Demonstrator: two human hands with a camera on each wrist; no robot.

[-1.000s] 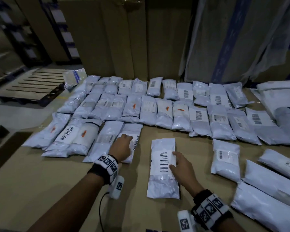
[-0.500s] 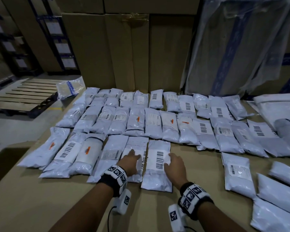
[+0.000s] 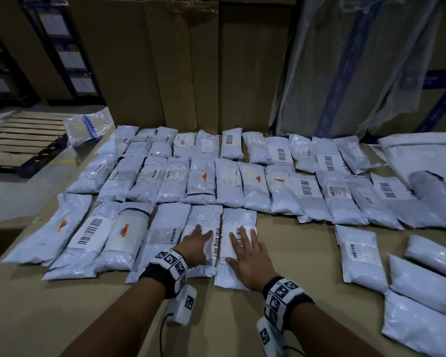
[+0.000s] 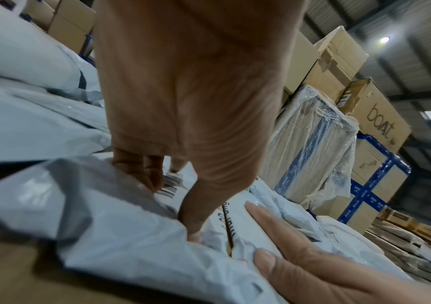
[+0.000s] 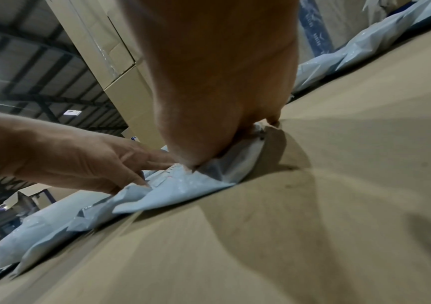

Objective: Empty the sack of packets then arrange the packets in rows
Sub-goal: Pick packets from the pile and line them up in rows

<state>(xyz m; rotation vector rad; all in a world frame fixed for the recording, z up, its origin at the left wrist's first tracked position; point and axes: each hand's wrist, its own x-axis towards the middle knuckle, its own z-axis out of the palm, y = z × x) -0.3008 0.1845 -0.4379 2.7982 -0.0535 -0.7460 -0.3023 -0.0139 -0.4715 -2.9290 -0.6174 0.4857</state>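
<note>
— Right hand (image 3: pixel 250 258)?
— Flat on the newest packet (image 3: pixel 238 243), low centre of the head view, fingers straight and spread over its barcode label; pressing, not grasping. Same hand at lower right of the left-wrist view (image 4: pixel 326 273), fingers laid straight along the plastic.

— And the left hand (image 3: pixel 195 247)?
— Just to the left, resting on the neighbouring packet (image 3: pixel 204 228), fingers extended across its white label. Released as well, nothing pinched. From the right-wrist view (image 5: pixel 79 156), fingertips touching the pale plastic.

— Placement of the two packets?
— Side by side, long edges touching, at the right end of the nearest row. Four more packets to their left in that row, reaching toward the lower left of the frame.

— Other rows?
— Two fuller rows (image 3: pixel 242 184) above, mid-frame, spanning nearly the whole width of the brown cardboard surface (image 3: pixel 294 240). Loose packets (image 3: pixel 361 256) at lower right, well apart from the hands, not lined up.

— The sack?
— Large pale bag (image 3: pixel 422 155) lying at right edge, upper middle; contents hidden.

— Background?
— Tall cartons (image 3: pixel 180 60) across the top, a wooden pallet (image 3: pixel 23 140) at upper left.
</note>
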